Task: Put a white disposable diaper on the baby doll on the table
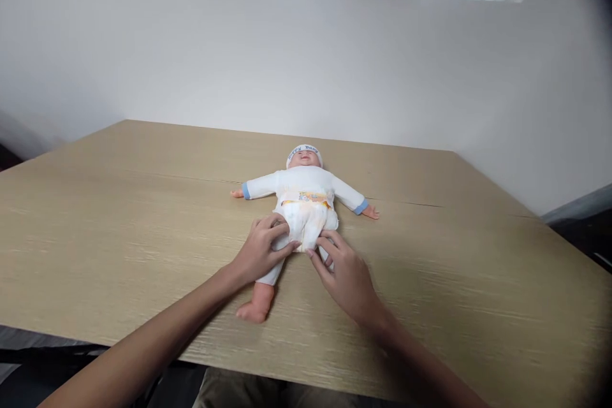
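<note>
A baby doll [306, 176] in a white outfit with blue cuffs and a printed cap lies on its back, arms spread. Around its hips is a white diaper [306, 220] with an orange and yellow printed waistband. My left hand [264, 243] is closed on the diaper's edge by one leg opening, thumb near the crotch. At the other leg opening, my right hand [345, 274] pinches the diaper's edge with bent fingers. One bare doll foot [258, 305] shows below my left hand; my right hand covers the other leg's lower part.
The doll rests on a wide wooden table [143, 223] with a thin seam across it. A pale partition wall [287, 57] rises behind the far edge. Dark chair parts [43, 376] show under the near left edge.
</note>
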### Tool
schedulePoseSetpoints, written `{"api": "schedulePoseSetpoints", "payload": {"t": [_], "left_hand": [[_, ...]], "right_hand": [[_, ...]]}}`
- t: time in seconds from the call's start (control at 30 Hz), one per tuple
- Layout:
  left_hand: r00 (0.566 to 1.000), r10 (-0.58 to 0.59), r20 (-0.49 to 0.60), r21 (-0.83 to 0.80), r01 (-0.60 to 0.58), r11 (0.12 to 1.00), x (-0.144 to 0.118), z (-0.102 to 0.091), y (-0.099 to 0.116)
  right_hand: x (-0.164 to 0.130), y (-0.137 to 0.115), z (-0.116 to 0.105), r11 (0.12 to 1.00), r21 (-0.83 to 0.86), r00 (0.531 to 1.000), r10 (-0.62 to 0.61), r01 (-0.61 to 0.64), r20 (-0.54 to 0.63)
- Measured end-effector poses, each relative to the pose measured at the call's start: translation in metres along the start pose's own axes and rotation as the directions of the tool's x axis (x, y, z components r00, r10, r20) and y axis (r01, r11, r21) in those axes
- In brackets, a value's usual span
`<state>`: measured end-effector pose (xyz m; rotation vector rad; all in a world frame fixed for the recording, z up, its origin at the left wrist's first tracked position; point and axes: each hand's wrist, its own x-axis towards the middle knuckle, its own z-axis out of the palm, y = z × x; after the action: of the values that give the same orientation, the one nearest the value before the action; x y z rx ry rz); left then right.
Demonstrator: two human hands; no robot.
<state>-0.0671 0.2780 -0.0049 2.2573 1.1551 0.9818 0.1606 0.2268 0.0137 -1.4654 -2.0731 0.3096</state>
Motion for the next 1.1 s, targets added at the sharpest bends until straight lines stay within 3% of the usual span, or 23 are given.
{"api": "schedulePoseSetpoints", "payload": {"t": [0.17,0.33,0.47,0.57,0.63,0.77,0.83,0.9,1.03,1.1], "left_hand": [[1.000,-0.005,0.029,-0.060,0.006,0.998,0.000,-0.001,0.001],[0.990,-0.138,-0.032,-0.194,0.129,0.972,0.000,0.000,0.000],[0.954,-0.301,-0.002,-0.520,0.256,0.815,-0.002,0.007,-0.008],[0.924,-0.376,0.071,-0.673,0.323,0.666,-0.004,0.009,-0.012],[0.918,-0.390,0.077,-0.672,0.337,0.660,-0.006,0.007,-0.011],[0.937,-0.347,0.043,-0.485,0.323,0.813,-0.007,-0.003,-0.002],[0.945,-0.322,0.063,-0.450,0.315,0.836,-0.006,-0.005,0.001],[0.935,-0.341,0.092,-0.507,0.339,0.792,-0.005,-0.005,0.001],[0.877,-0.456,0.153,-0.658,0.435,0.615,-0.007,-0.001,-0.005],[0.883,-0.447,0.144,-0.643,0.427,0.636,-0.009,0.000,-0.006]], "right_hand": [[0.001,0.000,0.003,0.999,0.001,0.999,0.034,-0.034,0.012],[0.005,0.003,0.005,0.961,0.160,0.971,0.234,-0.223,-0.050],[0.010,0.008,-0.008,0.905,0.321,0.940,0.325,-0.279,-0.099],[0.011,0.010,-0.018,0.903,0.313,0.939,0.334,-0.295,-0.078],[0.011,0.010,-0.021,0.920,0.272,0.947,0.313,-0.283,-0.070],[0.009,0.006,-0.020,0.960,0.177,0.969,0.234,-0.217,-0.079],[0.009,0.004,-0.018,0.971,0.149,0.978,0.200,-0.189,-0.063],[0.010,0.004,-0.016,0.972,0.154,0.982,0.185,-0.176,-0.045],[0.012,0.006,-0.010,0.936,0.273,0.972,0.233,-0.221,-0.013],[0.013,0.008,-0.008,0.910,0.323,0.962,0.274,-0.261,0.004]]}}
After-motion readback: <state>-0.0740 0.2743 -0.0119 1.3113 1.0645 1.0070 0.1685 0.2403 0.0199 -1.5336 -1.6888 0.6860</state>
